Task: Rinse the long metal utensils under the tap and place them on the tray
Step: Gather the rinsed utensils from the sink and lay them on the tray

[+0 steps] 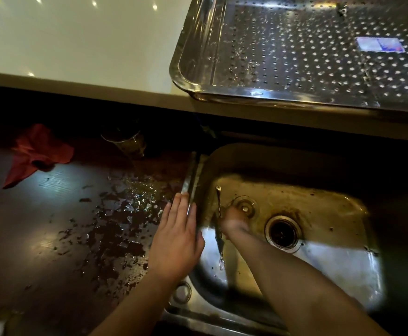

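1. The perforated tray (258, 92) sits on the counter beyond the sink (331, 209)
2. My left hand (176, 241) lies flat, fingers straight, on the sink's left rim
3. My right hand (234, 221) is blurred in the basin; I cannot tell its grip
4. The long metal utensil (218, 202) lies just left of it

A single wide-angle camera on the person's head looks forward and steeply down, close above the sink (331, 209) in the lower right of the frame. The tray (246, 94) fills the upper right, the wet counter (40, 238) the left. Straight edges bow toward the frame's borders.
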{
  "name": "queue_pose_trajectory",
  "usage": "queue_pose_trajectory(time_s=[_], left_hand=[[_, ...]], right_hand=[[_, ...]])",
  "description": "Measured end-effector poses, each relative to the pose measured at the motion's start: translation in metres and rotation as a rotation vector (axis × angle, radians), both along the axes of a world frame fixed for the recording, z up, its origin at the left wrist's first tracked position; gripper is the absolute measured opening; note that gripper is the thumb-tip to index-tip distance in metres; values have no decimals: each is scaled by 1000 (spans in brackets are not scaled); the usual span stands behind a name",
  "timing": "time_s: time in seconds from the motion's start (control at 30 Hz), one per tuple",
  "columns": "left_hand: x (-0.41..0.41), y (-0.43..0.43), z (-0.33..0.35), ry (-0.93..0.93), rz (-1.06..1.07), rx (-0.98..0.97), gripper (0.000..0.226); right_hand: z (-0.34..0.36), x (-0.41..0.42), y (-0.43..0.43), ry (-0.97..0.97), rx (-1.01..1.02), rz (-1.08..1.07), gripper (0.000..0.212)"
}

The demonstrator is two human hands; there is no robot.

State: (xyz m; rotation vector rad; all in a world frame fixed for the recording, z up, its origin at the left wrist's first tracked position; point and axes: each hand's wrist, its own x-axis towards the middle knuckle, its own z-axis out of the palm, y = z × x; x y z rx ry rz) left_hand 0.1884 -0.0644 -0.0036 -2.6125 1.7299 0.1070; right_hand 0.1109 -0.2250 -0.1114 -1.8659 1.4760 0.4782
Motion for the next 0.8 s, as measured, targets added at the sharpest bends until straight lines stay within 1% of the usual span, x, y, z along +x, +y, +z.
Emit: queue_pose_trajectory(time_s=[0.07, 0.17, 0.33, 0.47, 0.5, 0.57, 0.6, 0.67, 0.8], left_hand=[[0, 0, 1, -1, 0, 4, 64], [0, 0, 2, 3, 3, -4, 63], [0, 0, 0, 21, 11, -12, 63], [0, 0, -1, 12, 4, -18, 64], [0, 0, -1, 13, 6, -18, 64], [0, 0, -1, 20, 7, -16, 65], [0, 0, -1, 21, 9, -12, 65], [-1, 0, 1, 18, 17, 4, 66], [-3, 1, 9, -10, 6, 31, 67]], right_hand=[[-1, 2, 1, 19, -33, 31, 21], [0, 2, 3, 6, -19, 19, 15], [1, -7, 7, -64, 16, 2, 26], [12, -21, 13, -151, -16, -9, 33], [17, -26, 15, -169, -24, 5, 30], [30, -36, 17, -223, -25, 16, 16], [38, -42, 19, -258, -33, 20, 15], [59, -55, 21, -332, -77, 21, 20], [115, -81, 23, -493, -196, 32, 16]])
